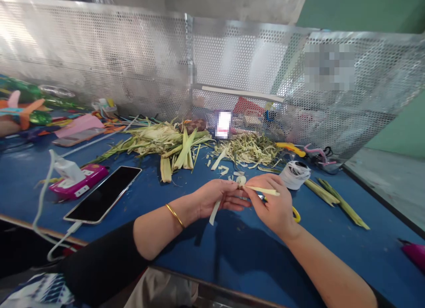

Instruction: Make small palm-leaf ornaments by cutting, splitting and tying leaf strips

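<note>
My left hand (226, 195) and my right hand (267, 199) meet above the blue table, both closed at the fingertips on a pale leaf strip (265, 190). One end of it sticks out to the right across my right hand. A small pale curl (241, 180) rises between the fingertips. Below my left palm hangs another pale strip end (214, 213); whether it is the same piece, I cannot tell. Under my right hand shows a yellow scissors-like handle (296, 215), mostly hidden. Just beyond that hand stands a spool of white thread (295, 174).
Leaf pieces (156, 140) and a heap of shreds (252, 148) lie at the back before a perforated metal screen (159, 69). At left are a charging phone (104, 194) and a magenta power strip (91, 173). Green stalks (345, 206) lie right. Another person's hand (8, 125) shows far left.
</note>
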{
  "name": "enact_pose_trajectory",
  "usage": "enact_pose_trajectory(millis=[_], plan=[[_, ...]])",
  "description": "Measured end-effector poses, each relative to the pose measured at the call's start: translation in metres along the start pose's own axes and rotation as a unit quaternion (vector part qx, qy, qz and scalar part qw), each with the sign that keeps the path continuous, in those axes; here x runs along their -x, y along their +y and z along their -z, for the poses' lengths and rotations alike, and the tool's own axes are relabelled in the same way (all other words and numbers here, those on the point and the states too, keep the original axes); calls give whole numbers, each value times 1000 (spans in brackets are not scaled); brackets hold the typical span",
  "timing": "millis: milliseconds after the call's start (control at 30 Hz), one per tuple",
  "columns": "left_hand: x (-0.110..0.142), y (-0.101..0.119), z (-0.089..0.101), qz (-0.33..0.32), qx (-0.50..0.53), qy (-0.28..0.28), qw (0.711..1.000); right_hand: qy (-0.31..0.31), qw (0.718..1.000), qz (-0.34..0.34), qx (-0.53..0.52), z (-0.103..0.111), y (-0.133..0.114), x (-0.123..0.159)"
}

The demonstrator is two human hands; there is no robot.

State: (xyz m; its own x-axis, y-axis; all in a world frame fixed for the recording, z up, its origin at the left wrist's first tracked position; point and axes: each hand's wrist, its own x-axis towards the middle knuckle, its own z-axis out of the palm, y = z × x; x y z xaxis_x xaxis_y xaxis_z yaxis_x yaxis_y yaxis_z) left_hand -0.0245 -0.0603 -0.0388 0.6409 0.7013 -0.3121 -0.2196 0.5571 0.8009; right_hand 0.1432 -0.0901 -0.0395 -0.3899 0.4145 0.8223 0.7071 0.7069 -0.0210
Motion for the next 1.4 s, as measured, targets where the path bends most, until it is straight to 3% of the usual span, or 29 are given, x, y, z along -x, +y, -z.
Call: enact_pose_trajectory(millis=[100, 233, 400, 633, 800, 900, 1133, 1400], plan=[[0, 2, -1, -12, 15, 17, 1000, -5, 999, 50, 3, 2, -2, -1], [-1, 2, 0, -37, 29, 69, 996, -57, 991, 116, 19, 4, -6, -1], [-2, 1, 1, -52, 59, 77, 994, -64, 991, 114, 26, 3, -8, -1], [3, -2, 0, -126, -46, 83, 987, 17, 1000, -14, -16, 1, -1, 0], [6, -1, -4, -122, -99, 95, 983, 43, 980, -189, -51, -2, 3, 3], [6, 0, -4, -109, -96, 102, 984, 44, 969, -230, -80, -4, 4, 3], [4, 2, 0, -71, -61, 108, 990, 43, 972, -200, -118, -4, 1, 3], [3, 2, 0, -115, -31, 137, 983, 45, 991, -69, -104, 1, -3, -1]])
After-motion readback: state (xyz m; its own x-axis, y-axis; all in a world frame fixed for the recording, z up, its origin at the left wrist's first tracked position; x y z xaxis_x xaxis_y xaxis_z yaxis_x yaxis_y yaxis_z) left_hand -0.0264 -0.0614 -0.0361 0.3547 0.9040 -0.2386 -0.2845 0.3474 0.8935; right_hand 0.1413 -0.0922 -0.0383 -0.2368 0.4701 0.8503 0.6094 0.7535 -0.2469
